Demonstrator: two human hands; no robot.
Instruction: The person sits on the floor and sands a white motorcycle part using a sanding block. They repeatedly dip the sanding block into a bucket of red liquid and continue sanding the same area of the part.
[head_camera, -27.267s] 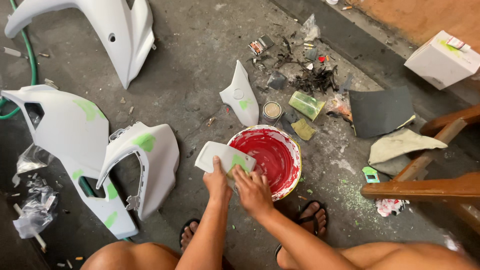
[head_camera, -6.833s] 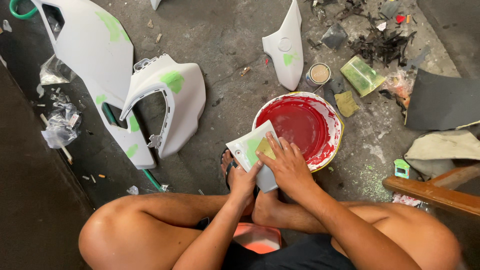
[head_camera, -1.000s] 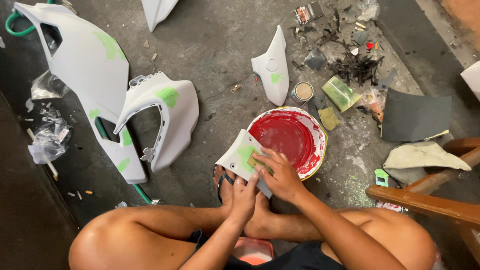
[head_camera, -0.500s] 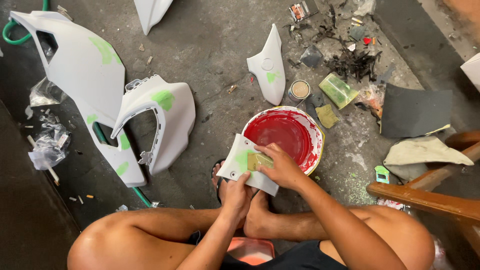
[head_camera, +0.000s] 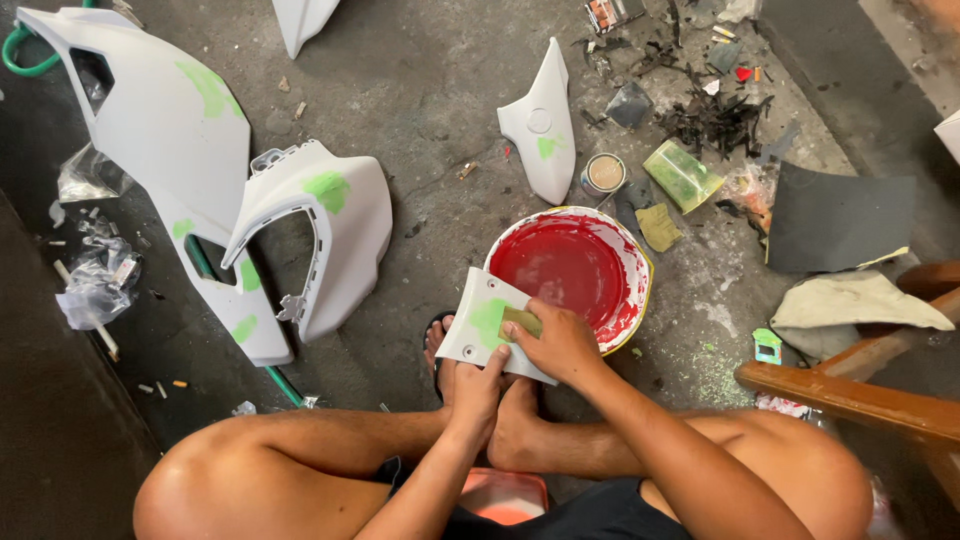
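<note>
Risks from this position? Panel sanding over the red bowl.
1. The small white panel is steadied only by the left hand at its lower edge; pressure from the right hand on the sanding pad may tip it.
2. The red bowl sits right beside it, so the panel could knock the rim.
3. Bare foot lies underneath; a slip could scrape it.

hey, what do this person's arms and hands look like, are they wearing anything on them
Both arms are bare, with no sleeves in view. The left hand and right hand wear no gloves, and no rings, watch or bands show.
</note>
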